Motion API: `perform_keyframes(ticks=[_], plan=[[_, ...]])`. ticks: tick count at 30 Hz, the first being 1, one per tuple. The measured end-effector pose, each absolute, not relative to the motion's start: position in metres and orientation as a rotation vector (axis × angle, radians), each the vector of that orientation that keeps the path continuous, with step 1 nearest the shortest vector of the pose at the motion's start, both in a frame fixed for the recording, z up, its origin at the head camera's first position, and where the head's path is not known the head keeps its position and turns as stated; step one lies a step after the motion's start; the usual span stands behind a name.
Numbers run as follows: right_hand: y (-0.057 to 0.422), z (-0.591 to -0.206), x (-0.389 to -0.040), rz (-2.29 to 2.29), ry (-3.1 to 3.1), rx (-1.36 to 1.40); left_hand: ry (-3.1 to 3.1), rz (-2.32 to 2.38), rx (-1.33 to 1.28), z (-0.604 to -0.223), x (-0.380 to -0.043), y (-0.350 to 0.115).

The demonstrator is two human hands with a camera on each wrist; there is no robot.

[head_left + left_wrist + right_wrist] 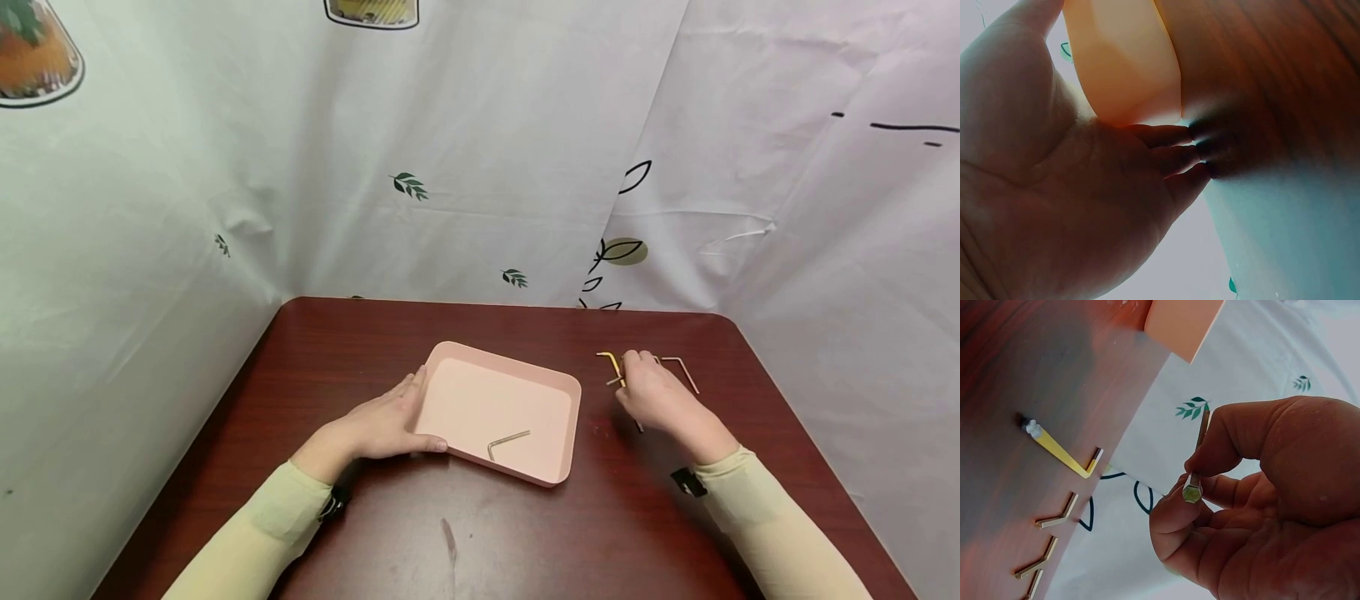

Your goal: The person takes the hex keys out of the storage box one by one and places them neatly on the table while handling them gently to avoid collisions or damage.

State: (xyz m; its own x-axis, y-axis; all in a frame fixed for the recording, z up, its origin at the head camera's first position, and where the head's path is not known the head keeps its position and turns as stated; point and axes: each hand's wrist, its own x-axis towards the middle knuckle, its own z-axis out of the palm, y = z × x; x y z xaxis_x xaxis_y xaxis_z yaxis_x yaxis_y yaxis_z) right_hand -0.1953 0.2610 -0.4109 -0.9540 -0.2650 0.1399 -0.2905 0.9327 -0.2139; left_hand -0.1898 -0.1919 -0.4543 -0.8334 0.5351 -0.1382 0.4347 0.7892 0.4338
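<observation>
A pink rectangular tray (495, 400) lies on the table with one metal hex key (510, 437) inside, near its front wall. My left hand (386, 421) rests at the tray's left end, fingers straight along the outer wall and thumb at the front rim. To the right of the tray, my right hand (660, 404) pinches a hex key (1192, 490) between thumb and fingers; its hexagonal end faces the right wrist camera. In that view the held key is above the table. Nearby lie a yellow-sleeved hex key (1063, 452) and several bare hex keys (1059, 514).
The dark red wooden table (360, 533) has rounded far corners. White printed cloth (480, 167) hangs behind it and along both sides. One L-shaped key (684, 372) lies just right of my right hand.
</observation>
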Motion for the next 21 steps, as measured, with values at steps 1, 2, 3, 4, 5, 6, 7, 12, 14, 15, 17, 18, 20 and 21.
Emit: perform_keyframes(ticks=[1, 2, 3, 4, 5, 6, 7, 12, 14, 15, 17, 18, 20, 21], plan=[[0.262, -0.411, -0.196, 0.355, -2.984, 0.428, 2.725, 0.572, 0.754, -0.454, -0.19, -0.192], [0.263, -0.411, -0.196, 0.354, -2.986, 0.43, 2.725, 0.573, 0.756, -0.454, -0.19, -0.192], [0.263, -0.41, -0.196, 0.356, -2.989, 0.427, 2.724, 0.576, 0.757, -0.454, -0.189, -0.192], [0.264, -0.41, -0.197, 0.36, -2.99, 0.426, 2.724, 0.579, 0.758, -0.454, -0.189, -0.192], [0.265, -0.41, -0.197, 0.361, -2.994, 0.421, 2.723, 0.58, 0.758, -0.454, -0.189, -0.192], [0.266, -0.409, -0.197, 0.365, -2.996, 0.418, 2.723, 0.581, 0.759, -0.454, -0.189, -0.192], [0.267, -0.408, -0.198, 0.371, -2.998, 0.413, 2.723, 0.583, 0.759, -0.454, -0.189, -0.192], [0.271, -0.406, -0.199, 0.402, -3.006, 0.381, 2.727, 0.577, 0.761, -0.454, -0.189, -0.192], [0.272, -0.406, -0.2, 0.409, -3.011, 0.364, 2.727, 0.575, 0.76, -0.455, -0.189, -0.192], [0.273, -0.406, -0.201, 0.412, -3.015, 0.356, 2.727, 0.576, 0.759, -0.455, -0.189, -0.192], [0.274, -0.405, -0.202, 0.415, -3.026, 0.336, 2.728, 0.58, 0.759, -0.455, -0.189, -0.192], [0.275, -0.405, -0.202, 0.416, -3.031, 0.331, 2.729, 0.579, 0.761, -0.455, -0.189, -0.192], [0.277, -0.406, -0.203, 0.408, -3.039, 0.325, 2.73, 0.582, 0.766, -0.454, -0.189, -0.192], [0.278, -0.406, -0.204, 0.404, -3.041, 0.326, 2.731, 0.58, 0.768, -0.454, -0.189, -0.192]])
